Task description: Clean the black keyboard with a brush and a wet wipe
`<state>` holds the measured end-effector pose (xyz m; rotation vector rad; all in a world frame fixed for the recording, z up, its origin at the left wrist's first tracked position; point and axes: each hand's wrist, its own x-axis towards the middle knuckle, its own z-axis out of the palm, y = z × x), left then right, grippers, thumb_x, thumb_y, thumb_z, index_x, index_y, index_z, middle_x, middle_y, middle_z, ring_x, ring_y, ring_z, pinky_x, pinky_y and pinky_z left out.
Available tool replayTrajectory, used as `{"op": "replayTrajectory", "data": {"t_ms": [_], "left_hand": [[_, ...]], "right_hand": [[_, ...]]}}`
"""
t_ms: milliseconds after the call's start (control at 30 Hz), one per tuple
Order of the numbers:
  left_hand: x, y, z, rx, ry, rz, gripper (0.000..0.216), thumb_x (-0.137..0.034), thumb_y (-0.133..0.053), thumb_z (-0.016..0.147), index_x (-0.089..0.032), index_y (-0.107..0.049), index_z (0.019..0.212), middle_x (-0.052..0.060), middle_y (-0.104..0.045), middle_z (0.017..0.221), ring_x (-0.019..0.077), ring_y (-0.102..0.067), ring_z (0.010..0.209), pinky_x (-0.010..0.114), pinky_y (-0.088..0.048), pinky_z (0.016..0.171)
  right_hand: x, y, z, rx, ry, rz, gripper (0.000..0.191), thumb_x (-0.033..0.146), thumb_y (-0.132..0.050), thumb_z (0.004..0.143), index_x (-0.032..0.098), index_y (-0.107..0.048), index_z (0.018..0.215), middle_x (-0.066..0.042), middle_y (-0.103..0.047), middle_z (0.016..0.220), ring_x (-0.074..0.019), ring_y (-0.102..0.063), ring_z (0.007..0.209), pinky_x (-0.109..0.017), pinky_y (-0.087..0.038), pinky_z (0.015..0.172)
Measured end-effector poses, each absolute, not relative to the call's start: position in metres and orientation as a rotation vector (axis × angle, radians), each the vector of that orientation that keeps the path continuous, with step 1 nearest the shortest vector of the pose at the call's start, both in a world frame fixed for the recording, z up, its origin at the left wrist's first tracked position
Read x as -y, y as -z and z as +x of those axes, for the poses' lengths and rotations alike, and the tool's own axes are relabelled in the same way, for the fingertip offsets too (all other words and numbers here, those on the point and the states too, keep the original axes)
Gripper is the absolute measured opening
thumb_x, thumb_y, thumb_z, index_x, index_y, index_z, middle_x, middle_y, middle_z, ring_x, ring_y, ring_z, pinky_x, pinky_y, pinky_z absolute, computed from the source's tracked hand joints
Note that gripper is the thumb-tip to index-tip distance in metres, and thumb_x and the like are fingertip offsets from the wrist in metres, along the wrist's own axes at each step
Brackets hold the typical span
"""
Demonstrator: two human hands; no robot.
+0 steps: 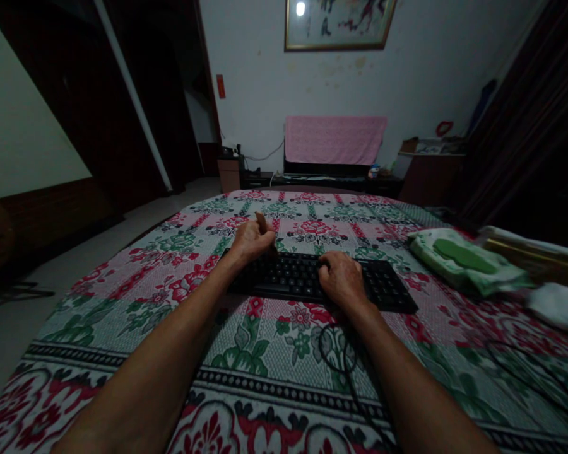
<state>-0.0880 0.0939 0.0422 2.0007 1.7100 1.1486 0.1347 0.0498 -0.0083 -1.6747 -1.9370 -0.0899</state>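
Observation:
A black keyboard point(293, 277) lies flat on a flowered tablecloth, its keys facing up. My left hand point(252, 243) is closed around a brown brush point(260, 221) above the keyboard's left part. The brush handle pokes up past my fingers, and its dark lower end comes down at the keys, partly hidden by my hand. Toward the right side of the keyboard, my right hand point(341, 276) rests with bent fingers, gripping it near the far edge. Its fingertips are partly out of sight.
The patterned tablecloth point(246, 353) covers a round table. Black cable point(345, 372) loops in front of the keyboard. To the right lie a green-and-white wipes pack point(468, 258) and crumpled white paper point(561, 306). Beyond the table, a pink cloth point(336, 139) hangs over a screen on a low cabinet.

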Motion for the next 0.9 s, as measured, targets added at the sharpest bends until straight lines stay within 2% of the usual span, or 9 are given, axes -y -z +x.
{"op": "replayTrajectory", "data": {"t_ms": [200,433,667,900], "left_hand": [[-0.086,-0.055,-0.093,-1.972,-1.074,1.994,0.021,-0.027,-0.051,0.071,-0.015,-0.069,0.072,0.007,-0.071,0.073,0.0204,-0.065,0.075,0.026,-0.047,0.069],[-0.086,-0.054,-0.084,-1.842,-1.089,2.013,0.023,-0.027,-0.049,0.072,-0.017,-0.069,0.076,0.005,-0.071,0.074,0.0189,-0.066,0.073,0.024,-0.047,0.067],[-0.081,-0.061,-0.088,-2.131,-0.973,2.051,0.025,-0.027,-0.050,0.072,-0.016,-0.071,0.080,0.009,-0.072,0.078,0.0234,-0.066,0.082,0.028,-0.047,0.075],[-0.083,-0.054,-0.073,-1.772,-1.009,1.971,0.022,-0.027,-0.051,0.072,-0.016,-0.070,0.076,0.006,-0.071,0.073,0.0169,-0.065,0.069,0.023,-0.049,0.064]], "right_hand": [[-0.050,0.009,0.134,1.931,0.093,-1.684,0.023,0.015,-0.048,0.079,0.018,-0.065,0.095,-0.006,-0.065,0.107,-0.0218,-0.054,0.106,-0.034,-0.034,0.090],[-0.051,0.011,0.135,1.937,0.109,-1.671,0.023,0.016,-0.049,0.079,0.018,-0.065,0.094,-0.007,-0.066,0.107,-0.0216,-0.054,0.106,-0.034,-0.034,0.089],[-0.050,0.010,0.134,1.930,0.107,-1.682,0.022,0.016,-0.048,0.079,0.018,-0.065,0.093,-0.007,-0.066,0.105,-0.0218,-0.054,0.105,-0.034,-0.034,0.089],[-0.050,0.010,0.134,1.934,0.112,-1.674,0.022,0.015,-0.049,0.078,0.018,-0.065,0.094,-0.007,-0.066,0.105,-0.0214,-0.054,0.105,-0.034,-0.034,0.090]]}}
